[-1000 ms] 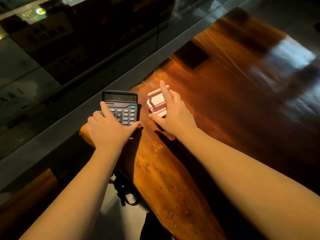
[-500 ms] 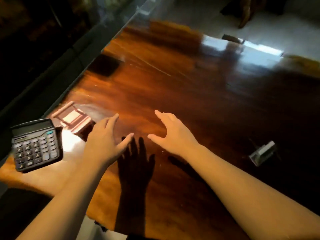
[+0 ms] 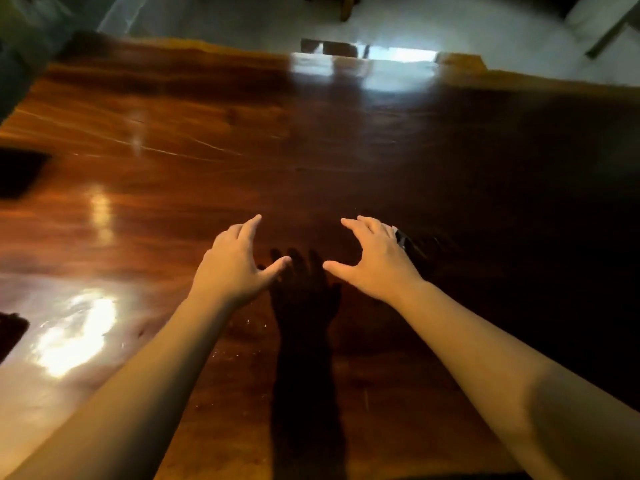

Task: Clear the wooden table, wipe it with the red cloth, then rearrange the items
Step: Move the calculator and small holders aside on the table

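The glossy wooden table (image 3: 346, 150) fills the view. My left hand (image 3: 235, 265) hovers over its middle with fingers spread and nothing in it. My right hand (image 3: 375, 261) hovers beside it, also with fingers apart and empty. A small pale object (image 3: 401, 239) lies on the table just behind my right hand, mostly hidden by it. The calculator, the pink stand and the red cloth are out of view.
A dark rectangular patch (image 3: 17, 171) sits at the table's left edge. Beyond the far edge lies a pale floor (image 3: 450, 22) with a chair leg (image 3: 346, 8). Bright glare marks the near left of the table.
My view has swung right, away from the calculator and pink stand, which both hands let go. Both hands moved right, over the table's middle, and the right hand now reaches the small pale object.
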`<control>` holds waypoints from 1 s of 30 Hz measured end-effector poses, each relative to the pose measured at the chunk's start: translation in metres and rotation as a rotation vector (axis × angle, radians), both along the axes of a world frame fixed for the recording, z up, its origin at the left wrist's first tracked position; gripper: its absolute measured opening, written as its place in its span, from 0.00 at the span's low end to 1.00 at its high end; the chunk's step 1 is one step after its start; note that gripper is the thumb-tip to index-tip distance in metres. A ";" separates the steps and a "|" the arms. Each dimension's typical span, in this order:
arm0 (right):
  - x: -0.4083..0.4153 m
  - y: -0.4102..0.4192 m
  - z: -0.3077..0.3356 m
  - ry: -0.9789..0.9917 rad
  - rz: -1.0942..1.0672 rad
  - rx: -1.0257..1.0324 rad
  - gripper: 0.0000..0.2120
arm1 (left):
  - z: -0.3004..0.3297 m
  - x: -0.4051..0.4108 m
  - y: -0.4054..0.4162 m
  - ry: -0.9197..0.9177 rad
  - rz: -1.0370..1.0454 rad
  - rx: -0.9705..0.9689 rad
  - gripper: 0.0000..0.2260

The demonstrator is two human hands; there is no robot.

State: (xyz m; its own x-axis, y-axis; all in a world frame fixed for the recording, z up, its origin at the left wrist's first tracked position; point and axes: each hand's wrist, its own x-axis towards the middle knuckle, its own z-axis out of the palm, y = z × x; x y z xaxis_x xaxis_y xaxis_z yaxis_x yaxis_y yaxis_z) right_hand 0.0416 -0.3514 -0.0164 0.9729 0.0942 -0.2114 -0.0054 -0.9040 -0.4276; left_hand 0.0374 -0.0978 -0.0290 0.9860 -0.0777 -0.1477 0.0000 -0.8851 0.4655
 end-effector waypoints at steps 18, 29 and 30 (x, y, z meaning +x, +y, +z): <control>0.019 -0.087 -0.058 0.164 0.003 -0.155 0.47 | -0.058 0.009 -0.068 0.086 -0.106 0.167 0.41; 0.027 -0.049 -0.040 0.100 -0.005 -0.101 0.39 | -0.045 -0.007 -0.018 0.060 -0.011 0.148 0.39; 0.028 -0.039 -0.039 0.094 0.008 -0.093 0.39 | -0.043 -0.010 -0.008 0.055 0.007 0.148 0.39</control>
State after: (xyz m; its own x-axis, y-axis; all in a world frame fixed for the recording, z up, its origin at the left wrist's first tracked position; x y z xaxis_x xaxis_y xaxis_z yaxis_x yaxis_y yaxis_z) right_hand 0.0699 -0.3902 -0.0551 0.9475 0.0779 -0.3101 -0.0338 -0.9400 -0.3394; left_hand 0.0279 -0.1060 -0.0721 0.9765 -0.0441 -0.2109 0.0285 -0.9437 0.3294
